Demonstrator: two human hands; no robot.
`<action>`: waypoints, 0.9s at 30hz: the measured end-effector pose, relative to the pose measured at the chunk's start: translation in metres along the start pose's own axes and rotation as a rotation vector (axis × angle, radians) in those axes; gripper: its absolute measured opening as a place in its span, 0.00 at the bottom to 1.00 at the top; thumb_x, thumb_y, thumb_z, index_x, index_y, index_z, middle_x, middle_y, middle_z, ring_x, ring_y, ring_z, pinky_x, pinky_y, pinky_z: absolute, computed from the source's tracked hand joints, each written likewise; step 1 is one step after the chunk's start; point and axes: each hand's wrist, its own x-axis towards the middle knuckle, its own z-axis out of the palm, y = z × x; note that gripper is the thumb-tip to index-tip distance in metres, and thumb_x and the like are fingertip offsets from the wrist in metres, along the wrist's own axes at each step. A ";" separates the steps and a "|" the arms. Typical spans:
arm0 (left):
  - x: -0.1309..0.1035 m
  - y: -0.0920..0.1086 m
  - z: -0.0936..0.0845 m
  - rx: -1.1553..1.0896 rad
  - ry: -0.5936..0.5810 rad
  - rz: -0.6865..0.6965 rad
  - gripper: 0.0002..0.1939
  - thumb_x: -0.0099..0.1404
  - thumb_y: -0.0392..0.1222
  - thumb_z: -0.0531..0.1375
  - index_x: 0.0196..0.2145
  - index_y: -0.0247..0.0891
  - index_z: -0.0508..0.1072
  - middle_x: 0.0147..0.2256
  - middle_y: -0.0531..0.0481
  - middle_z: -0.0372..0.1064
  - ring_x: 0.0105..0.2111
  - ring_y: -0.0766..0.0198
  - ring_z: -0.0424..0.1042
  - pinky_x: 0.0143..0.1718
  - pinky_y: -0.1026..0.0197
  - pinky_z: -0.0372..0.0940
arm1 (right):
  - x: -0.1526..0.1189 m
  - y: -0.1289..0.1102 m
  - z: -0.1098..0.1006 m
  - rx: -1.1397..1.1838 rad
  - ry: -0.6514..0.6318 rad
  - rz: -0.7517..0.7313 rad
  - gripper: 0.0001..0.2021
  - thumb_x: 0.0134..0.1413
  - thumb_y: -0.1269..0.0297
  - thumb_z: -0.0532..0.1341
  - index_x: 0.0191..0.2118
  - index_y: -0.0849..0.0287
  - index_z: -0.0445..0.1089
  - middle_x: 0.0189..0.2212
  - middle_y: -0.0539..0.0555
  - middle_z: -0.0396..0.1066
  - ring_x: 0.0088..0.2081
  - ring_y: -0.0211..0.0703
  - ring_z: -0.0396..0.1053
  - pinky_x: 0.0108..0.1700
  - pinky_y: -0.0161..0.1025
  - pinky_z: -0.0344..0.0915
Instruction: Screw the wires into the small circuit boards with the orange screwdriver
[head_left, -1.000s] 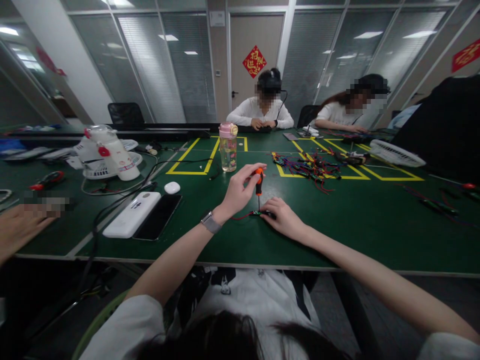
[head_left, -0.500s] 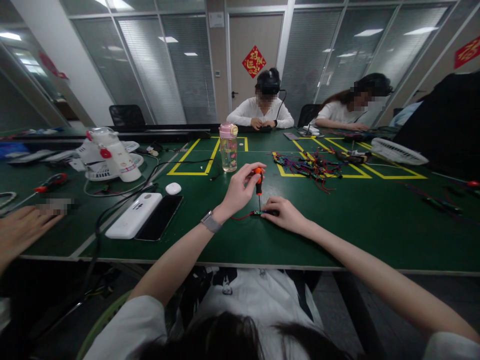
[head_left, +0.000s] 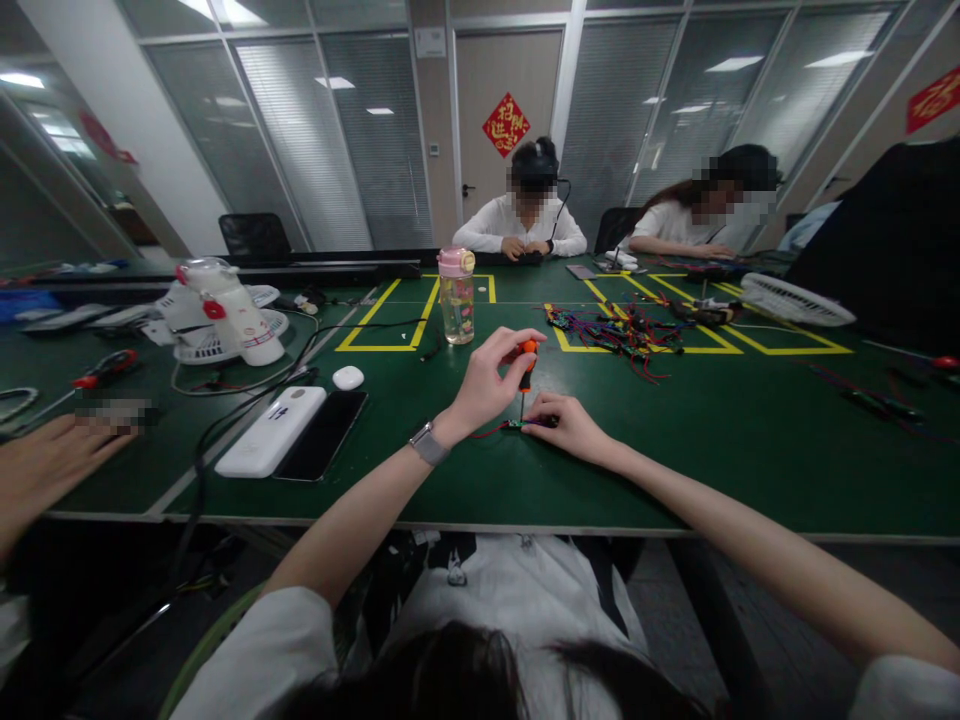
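My left hand (head_left: 491,372) is closed around the orange-and-black handle of a screwdriver (head_left: 526,378), which stands almost upright. Its thin shaft points down at a small green circuit board (head_left: 513,425) on the table; whether the tip sits in a screw is too small to tell. A red wire (head_left: 487,433) runs out from the board's left end. My right hand (head_left: 568,425) rests on the table with its fingertips pinching the board's right end, where dark wires partly show beneath the fingers.
The green table (head_left: 420,490) also bears a pink-lidded bottle (head_left: 457,305), a white power bank (head_left: 270,432), a phone (head_left: 322,435), an earbud case (head_left: 348,378) and a pile of wired boards (head_left: 615,330). Another person's hand (head_left: 56,455) lies at left. Two people sit opposite.
My left fingers have shifted slightly to the right and turned around the screwdriver handle, whose top now leans a little further right. My right hand stays at the board.
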 end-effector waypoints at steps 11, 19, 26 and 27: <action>0.001 -0.001 0.000 0.076 0.114 -0.008 0.07 0.64 0.36 0.60 0.40 0.40 0.74 0.33 0.52 0.64 0.32 0.68 0.66 0.34 0.66 0.65 | 0.000 0.000 0.002 0.009 0.009 -0.002 0.06 0.52 0.65 0.65 0.32 0.61 0.77 0.29 0.53 0.69 0.31 0.40 0.68 0.33 0.37 0.65; 0.003 -0.003 0.002 0.024 0.084 -0.059 0.09 0.61 0.44 0.64 0.39 0.41 0.76 0.32 0.52 0.63 0.32 0.68 0.66 0.33 0.66 0.65 | 0.000 0.002 0.003 0.022 0.005 0.023 0.07 0.52 0.62 0.65 0.32 0.61 0.77 0.28 0.53 0.68 0.30 0.40 0.67 0.32 0.37 0.64; 0.006 -0.003 -0.008 -0.216 -0.028 -0.103 0.13 0.70 0.43 0.53 0.45 0.38 0.74 0.46 0.44 0.72 0.47 0.61 0.72 0.48 0.59 0.67 | 0.000 0.001 0.000 0.046 -0.028 0.012 0.07 0.53 0.63 0.64 0.35 0.60 0.78 0.31 0.55 0.70 0.32 0.41 0.69 0.35 0.38 0.65; 0.006 -0.003 -0.009 -0.281 -0.027 -0.128 0.13 0.70 0.44 0.54 0.45 0.37 0.74 0.45 0.44 0.73 0.46 0.61 0.73 0.48 0.58 0.68 | 0.000 0.001 0.000 0.051 -0.027 0.014 0.07 0.53 0.63 0.64 0.35 0.60 0.78 0.31 0.55 0.70 0.32 0.41 0.69 0.35 0.38 0.65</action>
